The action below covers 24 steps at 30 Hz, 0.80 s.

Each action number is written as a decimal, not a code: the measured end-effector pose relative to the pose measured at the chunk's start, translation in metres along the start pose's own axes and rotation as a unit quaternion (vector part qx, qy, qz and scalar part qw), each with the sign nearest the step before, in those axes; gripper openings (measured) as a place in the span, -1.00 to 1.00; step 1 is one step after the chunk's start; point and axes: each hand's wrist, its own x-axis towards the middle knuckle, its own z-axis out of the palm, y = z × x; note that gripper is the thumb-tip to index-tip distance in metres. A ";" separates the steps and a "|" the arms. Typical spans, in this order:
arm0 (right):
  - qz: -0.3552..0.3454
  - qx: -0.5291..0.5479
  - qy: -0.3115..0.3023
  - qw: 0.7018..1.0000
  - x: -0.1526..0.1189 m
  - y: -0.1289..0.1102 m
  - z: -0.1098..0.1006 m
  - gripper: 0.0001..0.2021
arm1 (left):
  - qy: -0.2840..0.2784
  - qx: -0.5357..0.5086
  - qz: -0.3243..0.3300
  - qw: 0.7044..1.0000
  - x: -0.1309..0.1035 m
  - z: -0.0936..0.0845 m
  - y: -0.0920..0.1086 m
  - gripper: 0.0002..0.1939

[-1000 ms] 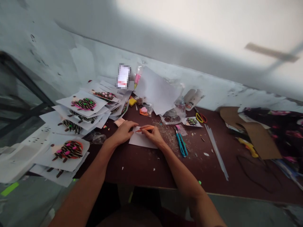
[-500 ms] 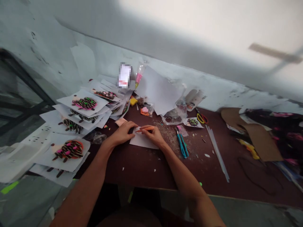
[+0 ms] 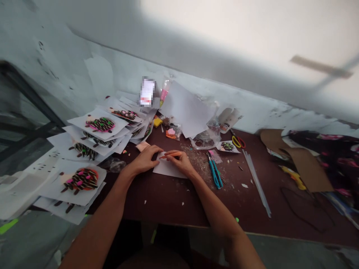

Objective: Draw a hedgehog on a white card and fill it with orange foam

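Observation:
A small white sheet of paper (image 3: pixel 169 169) lies on the dark red table in front of me. My right hand (image 3: pixel 181 162) is closed around an orange pencil (image 3: pixel 173 154), its tip angled down and left at the upper part of the sheet. My left hand (image 3: pixel 147 160) rests at the sheet's left edge, thumb and fingers apart, holding nothing. Just beyond the left fingers is a pale pink-orange piece (image 3: pixel 143 145). Whether the pencil tip touches the paper is too small to tell.
Papers with clay hedgehogs (image 3: pixel 81 180) are stacked on the left. Turquoise-handled pliers (image 3: pixel 215 173), scissors (image 3: pixel 238 142) and clear strips (image 3: pixel 258 185) lie to the right. A phone (image 3: pixel 147 91) leans on the wall near a large white sheet (image 3: pixel 185 108). Brown cardboard (image 3: pixel 311 168) sits far right.
The pencil and my right hand have shifted very slightly at the sheet, the pencil tip a little lower. My left hand stays in place; the camera view has tilted a little.

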 end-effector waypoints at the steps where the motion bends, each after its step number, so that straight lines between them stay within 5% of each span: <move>1: -0.001 -0.001 0.001 1.000 0.000 0.000 0.000 -0.76 | 0.003 0.003 0.003 1.000 0.000 0.001 0.000 -0.55; 16: 0.002 -0.014 0.009 1.000 -0.001 0.002 0.000 -0.74 | 0.047 0.025 0.027 0.998 0.007 0.014 -0.014 -0.48; 24: -0.005 -0.011 0.005 1.000 -0.002 0.002 0.000 -0.75 | 0.041 -0.018 0.020 0.999 0.001 0.008 -0.004 -0.49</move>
